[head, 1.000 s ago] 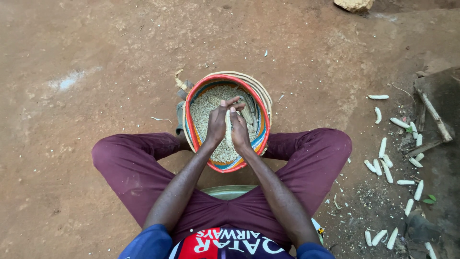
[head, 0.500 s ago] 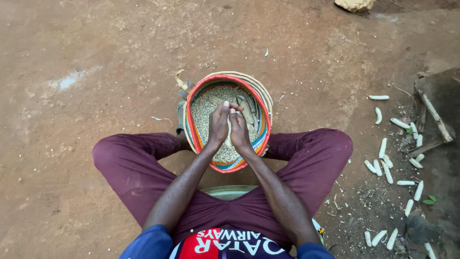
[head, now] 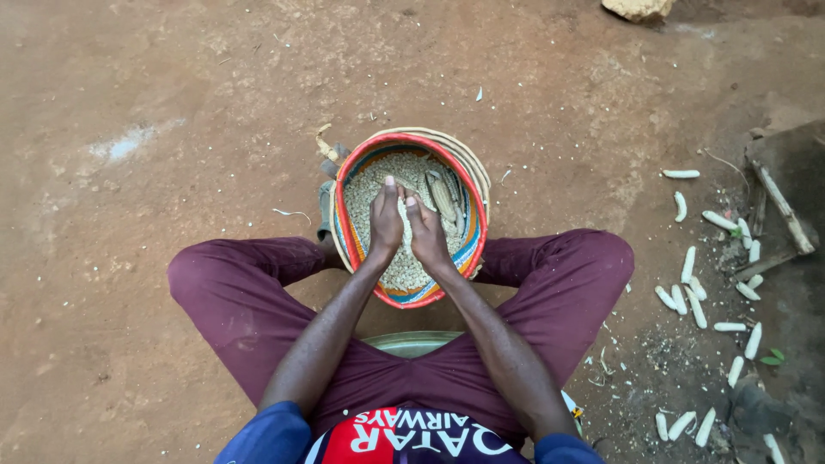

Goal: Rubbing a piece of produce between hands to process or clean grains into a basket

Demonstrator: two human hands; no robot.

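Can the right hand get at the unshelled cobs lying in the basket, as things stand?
Probably yes. The right hand is pressed against the left hand over the kernels, and the unshelled cobs lie uncovered just beyond its fingertips inside the basket. Nothing sits between them, though both hands seem to clasp something.

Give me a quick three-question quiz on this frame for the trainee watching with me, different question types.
1. True or false: both hands are over the woven basket.
2. Multiple choice: the bare white cobs lie on the ground
A. on the person's right
B. on the person's left
C. inside the basket
3. Short answer: what fills most of the basket?

Key:
1. True: the left hand and right hand are pressed together above it, around a cob that is mostly hidden.
2. A
3. Loose maize kernels, with a few unshelled cobs lying against the wall on the person's right.
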